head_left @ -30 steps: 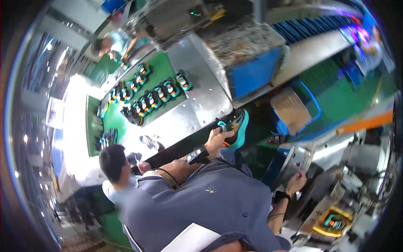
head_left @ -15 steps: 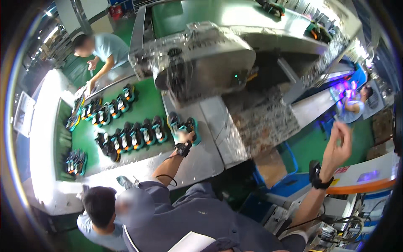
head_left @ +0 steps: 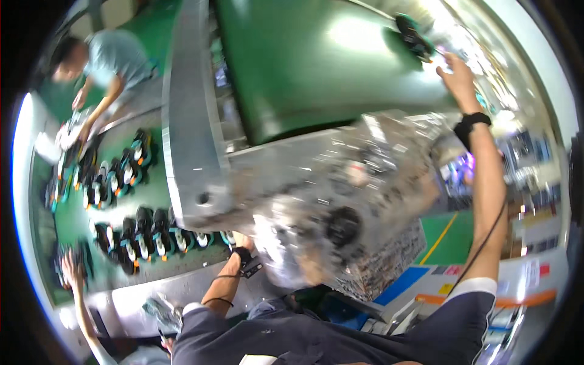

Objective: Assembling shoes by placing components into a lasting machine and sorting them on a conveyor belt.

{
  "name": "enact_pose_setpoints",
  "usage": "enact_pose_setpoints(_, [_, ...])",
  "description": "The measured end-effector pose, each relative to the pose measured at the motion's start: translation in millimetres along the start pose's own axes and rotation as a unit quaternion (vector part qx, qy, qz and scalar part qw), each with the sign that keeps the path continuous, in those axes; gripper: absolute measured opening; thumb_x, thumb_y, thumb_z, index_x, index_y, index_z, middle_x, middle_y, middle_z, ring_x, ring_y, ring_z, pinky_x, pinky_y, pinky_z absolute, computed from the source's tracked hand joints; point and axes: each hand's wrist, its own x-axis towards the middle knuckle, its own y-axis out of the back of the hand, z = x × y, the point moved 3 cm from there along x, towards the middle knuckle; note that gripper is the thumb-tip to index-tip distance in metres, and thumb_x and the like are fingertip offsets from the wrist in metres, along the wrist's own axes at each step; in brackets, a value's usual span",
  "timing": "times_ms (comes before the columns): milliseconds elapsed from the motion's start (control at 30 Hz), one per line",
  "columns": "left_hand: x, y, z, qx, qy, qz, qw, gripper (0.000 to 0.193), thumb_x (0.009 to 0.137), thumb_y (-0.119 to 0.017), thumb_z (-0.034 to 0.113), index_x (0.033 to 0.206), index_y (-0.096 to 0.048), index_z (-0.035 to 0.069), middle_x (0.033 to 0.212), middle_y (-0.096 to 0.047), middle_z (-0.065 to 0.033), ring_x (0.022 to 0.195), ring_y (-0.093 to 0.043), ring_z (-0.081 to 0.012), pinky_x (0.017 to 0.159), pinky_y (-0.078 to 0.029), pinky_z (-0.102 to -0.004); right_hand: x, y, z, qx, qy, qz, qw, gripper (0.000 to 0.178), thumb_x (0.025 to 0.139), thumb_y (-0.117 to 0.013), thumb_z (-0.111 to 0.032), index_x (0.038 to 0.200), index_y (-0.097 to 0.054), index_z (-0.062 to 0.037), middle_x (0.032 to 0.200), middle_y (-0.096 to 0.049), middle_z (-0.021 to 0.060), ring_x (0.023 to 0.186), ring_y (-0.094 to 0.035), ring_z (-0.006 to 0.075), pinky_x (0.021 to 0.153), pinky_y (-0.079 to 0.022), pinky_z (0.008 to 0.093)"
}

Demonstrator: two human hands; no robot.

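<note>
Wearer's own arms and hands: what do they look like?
Right hand: no glove. Left hand: partly hidden. Black wristbands on both wrists; small dark box at the left one. Thin black cables along both forearms. Short dark grey sleeves, pale cuffs.

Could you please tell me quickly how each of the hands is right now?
Left hand: mostly hidden, so its state cannot be told.
Right hand: open, close to a dark shoe.
</note>
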Motion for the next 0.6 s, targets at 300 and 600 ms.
enact_pose_setpoints(300, [-40,129,20,-0.083,-0.033,0.359,0.929,0.057,0.073,-0.072,0.053,0.098,-0.066,0.001,0.122,-0.054,-0.0145,0.119,-0.044,-0.0357,0.101,-0.034,-0.0478,142,-124,134,-0.089,-0.042,-0.114,0.989,0.105,0.076,-0.057,-0.074,0.148,-0.027,-0.0023,0.13,-0.051,0.032,0.12,-0.053,0.041,0.101,-0.039,0.0422])
enact_pose_setpoints(600, [-43,112,12,-0.179,-0.009,0.421,0.889,0.066,0.073,-0.069,0.06,0.1,-0.067,0.0,0.111,-0.058,-0.0095,0.116,-0.047,-0.0293,0.1,-0.037,-0.0446,201,-176,128,0.103,-0.035,-0.166,0.98,0.113,0.075,-0.065,-0.068,0.145,-0.022,0.0091,0.129,-0.052,0.0297,0.113,-0.058,0.0343,0.094,-0.046,0.0399])
